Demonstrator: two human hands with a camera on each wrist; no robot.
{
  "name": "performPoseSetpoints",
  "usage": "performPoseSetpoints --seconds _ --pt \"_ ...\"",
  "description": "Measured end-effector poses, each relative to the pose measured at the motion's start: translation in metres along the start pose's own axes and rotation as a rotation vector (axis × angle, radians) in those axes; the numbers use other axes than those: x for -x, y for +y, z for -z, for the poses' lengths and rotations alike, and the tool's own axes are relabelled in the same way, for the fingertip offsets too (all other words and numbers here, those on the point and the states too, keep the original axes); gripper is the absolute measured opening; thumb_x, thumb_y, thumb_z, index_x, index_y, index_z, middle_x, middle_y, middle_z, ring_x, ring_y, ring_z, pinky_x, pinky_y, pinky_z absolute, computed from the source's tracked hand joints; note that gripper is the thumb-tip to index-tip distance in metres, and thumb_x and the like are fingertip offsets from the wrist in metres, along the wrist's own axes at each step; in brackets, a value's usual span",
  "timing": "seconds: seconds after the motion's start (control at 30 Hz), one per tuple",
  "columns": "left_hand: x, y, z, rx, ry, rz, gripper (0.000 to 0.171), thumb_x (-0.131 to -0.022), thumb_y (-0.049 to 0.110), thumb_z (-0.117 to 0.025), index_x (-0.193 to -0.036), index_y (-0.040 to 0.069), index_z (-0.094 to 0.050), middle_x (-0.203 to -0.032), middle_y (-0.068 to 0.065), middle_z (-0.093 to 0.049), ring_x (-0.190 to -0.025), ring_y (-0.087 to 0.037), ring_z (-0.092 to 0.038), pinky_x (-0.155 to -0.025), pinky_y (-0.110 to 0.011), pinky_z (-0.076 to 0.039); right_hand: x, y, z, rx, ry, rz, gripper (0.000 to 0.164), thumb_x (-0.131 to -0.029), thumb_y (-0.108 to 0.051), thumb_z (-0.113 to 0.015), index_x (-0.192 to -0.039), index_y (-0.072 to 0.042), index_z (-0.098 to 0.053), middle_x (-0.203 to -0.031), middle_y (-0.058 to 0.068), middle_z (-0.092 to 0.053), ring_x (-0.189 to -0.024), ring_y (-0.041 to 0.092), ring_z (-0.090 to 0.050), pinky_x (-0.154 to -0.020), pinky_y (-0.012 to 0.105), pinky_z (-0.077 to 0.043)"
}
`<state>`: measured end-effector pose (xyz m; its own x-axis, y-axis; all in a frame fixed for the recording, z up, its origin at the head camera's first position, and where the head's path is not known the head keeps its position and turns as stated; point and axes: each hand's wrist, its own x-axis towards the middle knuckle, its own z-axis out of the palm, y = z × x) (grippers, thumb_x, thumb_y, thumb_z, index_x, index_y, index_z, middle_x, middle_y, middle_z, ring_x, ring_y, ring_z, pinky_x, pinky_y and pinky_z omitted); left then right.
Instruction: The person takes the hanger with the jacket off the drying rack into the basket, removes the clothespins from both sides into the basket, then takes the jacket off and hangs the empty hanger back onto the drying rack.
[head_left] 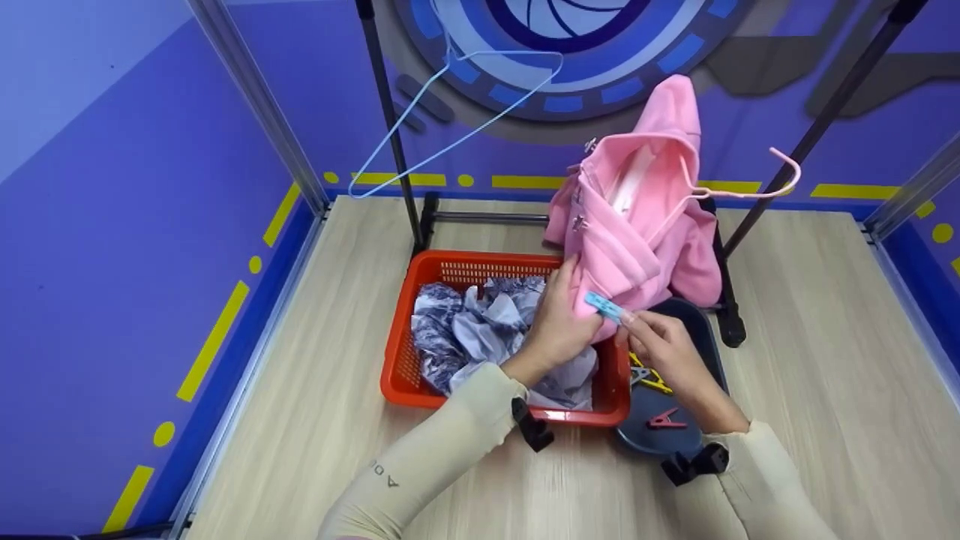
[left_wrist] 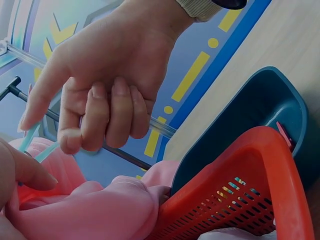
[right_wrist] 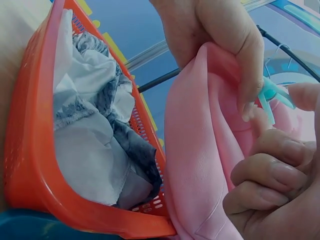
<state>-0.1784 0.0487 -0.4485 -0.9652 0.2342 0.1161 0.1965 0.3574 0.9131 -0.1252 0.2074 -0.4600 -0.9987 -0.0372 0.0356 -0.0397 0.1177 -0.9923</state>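
A pink hooded jacket (head_left: 626,259) with dark metal fasteners hangs on a pink wire hanger (head_left: 786,174). My left hand (head_left: 564,321) grips a lower edge of the jacket above the basket. Between the thumb and forefinger of my right hand (head_left: 669,349) is a light blue clothespin (head_left: 604,307). In the right wrist view the clothespin (right_wrist: 270,92) lies right by the pink fabric and the left fingertips, its two arms spread at an angle. Whether its jaws bite the cloth cannot be made out. The other fingers of my right hand (left_wrist: 112,75) are curled.
An orange basket (head_left: 392,360) holds crumpled grey-white clothes (head_left: 487,330). Beside it, partly under my right arm, sits a dark basin (head_left: 637,431) with yellow clothespins (head_left: 652,375) and a red clothespin (head_left: 666,420). A blue hanger (head_left: 457,142) hangs at the left. The rack's dark posts (head_left: 390,112) flank both sides.
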Motion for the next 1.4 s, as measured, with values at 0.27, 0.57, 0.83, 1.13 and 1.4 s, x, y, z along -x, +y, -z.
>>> performPoseSetpoints --seconds 0.27,0.57,0.83,1.13,1.4 --pt "0.001 0.000 -0.001 0.010 -0.002 0.017 0.093 -0.069 0.001 -0.071 -0.152 0.013 -0.030 -0.147 -0.011 -0.044 -0.134 -0.025 -0.045 -0.115 -0.038 -0.033 0.000 0.002 -0.003 -0.212 0.000 0.022 0.032 -0.098 -0.008 -0.050 -0.077 0.016 -0.048 -0.053 -0.002 -0.030 -0.047 0.016 -0.019 -0.044 0.031 -0.012" --pt "-0.001 -0.001 -0.002 0.022 -0.001 0.024 0.093 -0.069 -0.002 -0.071 -0.151 0.013 -0.030 -0.148 -0.011 -0.043 -0.133 -0.026 -0.045 -0.114 -0.039 -0.034 0.001 0.006 -0.004 -0.349 0.006 0.156 0.025 -0.097 0.000 -0.049 -0.074 0.010 -0.050 -0.053 0.002 -0.033 -0.046 0.018 -0.016 -0.042 0.034 -0.007" --pt "-0.003 -0.005 0.000 -0.014 0.010 0.001 0.091 -0.069 0.002 -0.072 -0.150 0.010 -0.032 -0.147 -0.013 -0.043 -0.133 -0.027 -0.045 -0.114 -0.040 -0.034 0.003 0.006 -0.002 -0.378 0.011 0.242 0.028 -0.097 0.003 -0.046 -0.069 0.003 -0.052 -0.052 0.004 -0.029 -0.046 0.020 -0.016 -0.041 0.035 -0.008" --pt "-0.007 -0.008 0.004 0.015 0.008 0.000 0.088 -0.072 0.004 -0.074 -0.150 0.009 -0.033 -0.148 -0.015 -0.042 -0.135 -0.029 -0.044 -0.115 -0.041 -0.033 0.009 0.012 0.017 -0.432 0.003 0.326 0.027 -0.097 0.007 -0.040 -0.073 0.007 -0.052 -0.051 0.005 -0.026 -0.046 0.017 -0.015 -0.041 0.031 -0.008" --pt "-0.008 -0.008 0.004 0.035 0.001 -0.016 0.086 -0.074 0.006 -0.075 -0.149 0.008 -0.034 -0.148 -0.015 -0.043 -0.135 -0.028 -0.044 -0.116 -0.040 -0.032 0.017 0.022 0.035 -0.301 0.164 0.284 0.028 -0.097 0.001 -0.047 -0.071 0.011 -0.050 -0.050 0.005 -0.030 -0.046 0.019 -0.020 -0.043 0.032 -0.012"
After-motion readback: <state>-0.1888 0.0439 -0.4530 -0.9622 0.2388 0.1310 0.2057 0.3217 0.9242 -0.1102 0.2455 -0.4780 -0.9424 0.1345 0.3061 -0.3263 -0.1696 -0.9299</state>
